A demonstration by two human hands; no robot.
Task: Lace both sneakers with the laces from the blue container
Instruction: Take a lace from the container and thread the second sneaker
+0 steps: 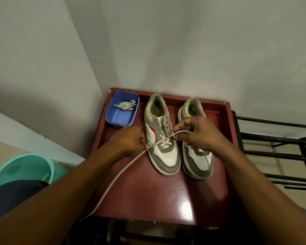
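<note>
Left hand [129,142] pinches a beige lace [159,142] just left of the left sneaker [163,156], through whose near eyelets it crosses. Right hand [200,134] pinches the other end over the right sneaker [199,164]. Far left, a bundled lace [127,105] lies in the blue container [109,111].

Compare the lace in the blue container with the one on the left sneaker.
The bundled lace lies in the blue container, untouched; the threaded lace is pulled taut, pinched by the left hand and right hand. The bundled lace passes no eyelets; the threaded lace crosses lower eyelets of the left sneaker. Both are pale.
</note>
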